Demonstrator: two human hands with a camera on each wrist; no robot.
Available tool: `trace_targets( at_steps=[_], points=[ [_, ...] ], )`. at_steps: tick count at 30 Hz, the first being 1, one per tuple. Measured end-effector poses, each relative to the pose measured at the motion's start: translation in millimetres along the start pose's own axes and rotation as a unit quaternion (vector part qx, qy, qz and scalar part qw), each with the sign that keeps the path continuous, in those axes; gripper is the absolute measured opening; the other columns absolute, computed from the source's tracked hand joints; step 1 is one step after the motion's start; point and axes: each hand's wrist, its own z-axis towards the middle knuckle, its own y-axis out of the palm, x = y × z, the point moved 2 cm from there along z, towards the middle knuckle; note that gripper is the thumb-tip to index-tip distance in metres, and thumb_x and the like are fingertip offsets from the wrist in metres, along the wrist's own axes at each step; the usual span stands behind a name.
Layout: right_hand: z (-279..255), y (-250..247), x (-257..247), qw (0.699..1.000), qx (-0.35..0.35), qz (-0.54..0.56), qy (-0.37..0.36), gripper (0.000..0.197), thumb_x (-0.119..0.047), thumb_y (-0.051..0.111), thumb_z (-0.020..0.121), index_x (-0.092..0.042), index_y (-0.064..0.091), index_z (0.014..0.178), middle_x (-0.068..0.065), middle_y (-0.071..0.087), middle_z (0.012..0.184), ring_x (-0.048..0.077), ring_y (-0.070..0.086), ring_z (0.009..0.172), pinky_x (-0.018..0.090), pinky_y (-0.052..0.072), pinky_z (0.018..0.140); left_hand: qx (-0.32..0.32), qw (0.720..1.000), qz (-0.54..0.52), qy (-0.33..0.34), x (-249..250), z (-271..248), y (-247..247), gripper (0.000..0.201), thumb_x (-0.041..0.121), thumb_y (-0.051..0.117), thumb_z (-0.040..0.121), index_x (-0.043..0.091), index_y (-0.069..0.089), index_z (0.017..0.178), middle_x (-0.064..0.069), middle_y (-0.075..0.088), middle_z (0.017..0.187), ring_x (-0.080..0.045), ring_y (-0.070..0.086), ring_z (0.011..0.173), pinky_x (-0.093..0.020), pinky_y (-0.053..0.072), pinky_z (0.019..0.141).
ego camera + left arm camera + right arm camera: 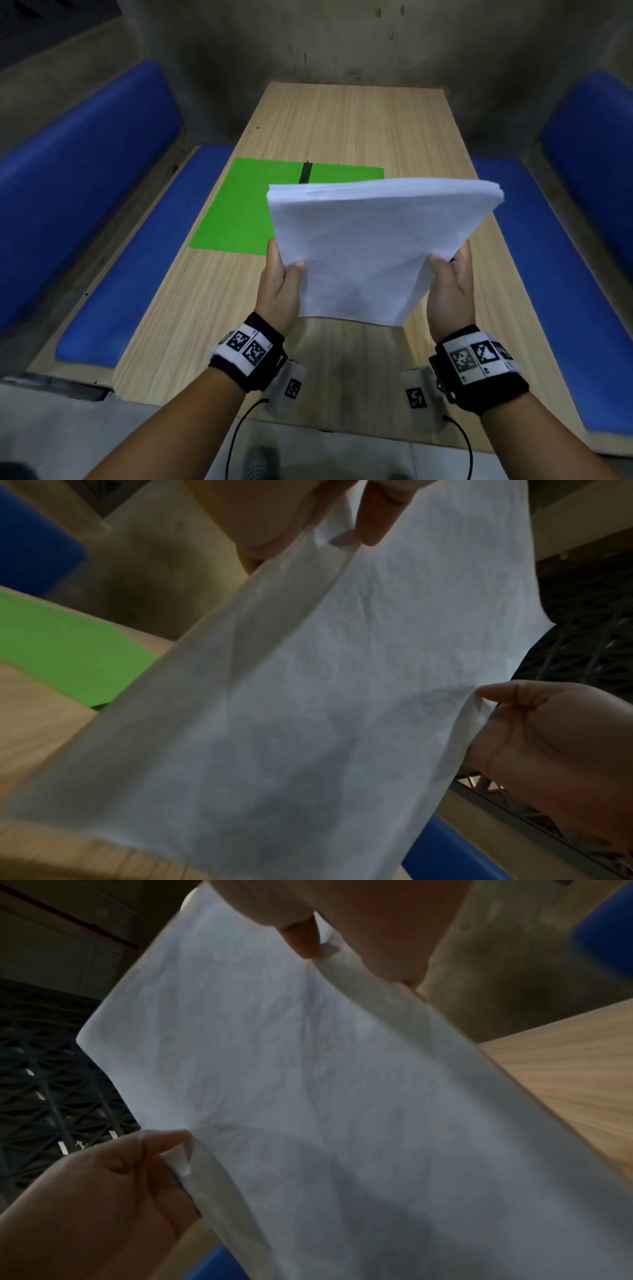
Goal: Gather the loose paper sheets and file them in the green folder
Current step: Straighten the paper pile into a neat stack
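A stack of white paper sheets point(373, 246) is held tilted above the wooden table point(342, 130), its near edge low. My left hand point(284, 277) grips its left edge, thumb on top. Gripping the right edge is my right hand point(448, 277). The green folder point(239, 205) lies flat on the table behind and left of the stack, a black clip strip point(305, 173) along its middle; the stack hides its right part. In the left wrist view the paper stack point(308, 696) fills the frame beside the green folder point(68, 647). The right wrist view shows the stack point(291, 1083) from below.
Blue cushioned benches point(85, 192) point(565, 240) flank the table on both sides. A grey concrete wall point(308, 44) rises behind the table's far end. Cables hang from my wrist bands near the table's front edge.
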Motion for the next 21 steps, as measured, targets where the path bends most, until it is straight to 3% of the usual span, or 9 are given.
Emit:
trace_targets(
  at_steps=[2,4,7,11,13,15,17,19,21],
  points=[
    [-4.9,-1.4,9.7,1.0,-0.005,-0.02,0.019,0.047,0.004,0.041,0.091,-0.031,0.052,0.12,-0.009,0.065,0.107,0.003,0.062,0.098,0.023,0.052,0.08,-0.006,1.0,0.018,-0.011,-13.0,-8.6,-4.9,0.049,0.003,0.039,0.085,0.04,0.042,0.117,0.027,0.061,0.107,0.003,0.057,0.103,-0.023,0.047,0.089],
    [-11.1,-2.0,22.4,0.998,-0.009,-0.042,0.039,0.053,0.002,0.046,0.082,-0.018,0.046,0.131,0.004,0.063,0.118,0.016,0.06,0.109,0.035,0.051,0.089,-0.008,0.998,0.046,-0.03,-28.3,-16.1,-9.4,0.056,0.002,0.04,0.08,0.046,0.042,0.114,0.032,0.06,0.104,0.008,0.056,0.099,-0.025,0.044,0.087],
    [-11.1,-3.2,30.3,0.997,-0.016,-0.056,0.049,0.053,0.003,0.045,0.082,-0.013,0.044,0.133,0.002,0.062,0.117,0.013,0.059,0.109,0.032,0.049,0.09,-0.024,0.996,0.069,-0.06,-39.0,-14.5,-15.7,0.058,0.004,0.045,0.079,0.048,0.04,0.118,0.031,0.06,0.107,0.006,0.055,0.102,-0.024,0.045,0.09],
    [-4.4,-2.4,26.1,0.995,-0.037,-0.072,0.052,0.048,0.006,0.044,0.088,-0.017,0.043,0.13,-0.008,0.061,0.113,-0.007,0.059,0.1,0.023,0.047,0.087,-0.064,0.993,0.074,-0.059,-34.2,0.0,-19.9,0.053,0.017,0.054,0.086,0.031,0.036,0.133,0.011,0.057,0.126,-0.004,0.054,0.119,-0.026,0.046,0.099],
    [-0.4,-4.6,24.8,0.995,-0.04,-0.073,0.06,0.051,0.003,0.045,0.087,-0.016,0.039,0.135,-0.001,0.059,0.125,0.006,0.057,0.113,0.033,0.046,0.099,-0.074,0.994,0.066,-0.05,-28.2,10.0,-20.0,0.052,0.009,0.053,0.086,0.016,0.037,0.136,0.003,0.055,0.13,-0.003,0.053,0.121,-0.02,0.043,0.101],
    [5.7,-7.4,19.8,0.994,-0.052,-0.076,0.052,0.06,-0.003,0.044,0.083,-0.017,0.035,0.141,0.003,0.054,0.137,0.017,0.052,0.126,0.039,0.041,0.107,-0.083,0.994,0.057,-0.04,-20.6,18.8,-20.2,0.05,0.012,0.056,0.085,0.017,0.041,0.133,-0.002,0.053,0.132,-0.011,0.05,0.126,-0.024,0.04,0.106],
    [13.9,-8.4,14.3,0.993,-0.07,-0.075,0.05,0.059,0.003,0.042,0.085,-0.018,0.038,0.14,0.004,0.056,0.135,0.017,0.055,0.123,0.037,0.044,0.103,-0.091,0.994,0.036,-0.038,-14.5,24.9,-19.0,0.049,0.016,0.058,0.083,0.021,0.043,0.129,-0.009,0.051,0.136,-0.021,0.046,0.13,-0.03,0.037,0.11],
    [20.2,-9.8,11.9,0.992,-0.08,-0.054,0.078,0.052,0.01,0.039,0.086,-0.017,0.046,0.13,0.005,0.064,0.12,0.018,0.062,0.106,0.034,0.05,0.091,-0.091,0.995,0.018,-0.046,-13.9,28.4,-17.2,0.048,0.007,0.056,0.083,0.016,0.042,0.129,-0.011,0.05,0.136,-0.019,0.046,0.129,-0.027,0.037,0.109],
    [21.4,-14.8,20.0,0.986,-0.095,-0.046,0.125,0.038,0.005,0.043,0.088,-0.012,0.048,0.121,0.012,0.063,0.113,0.026,0.063,0.104,0.041,0.051,0.09,-0.088,0.994,0.016,-0.066,-17.6,28.7,-16.9,0.049,0.003,0.053,0.082,0.013,0.042,0.129,-0.01,0.05,0.136,-0.017,0.047,0.128,-0.025,0.038,0.108]
  ],
)
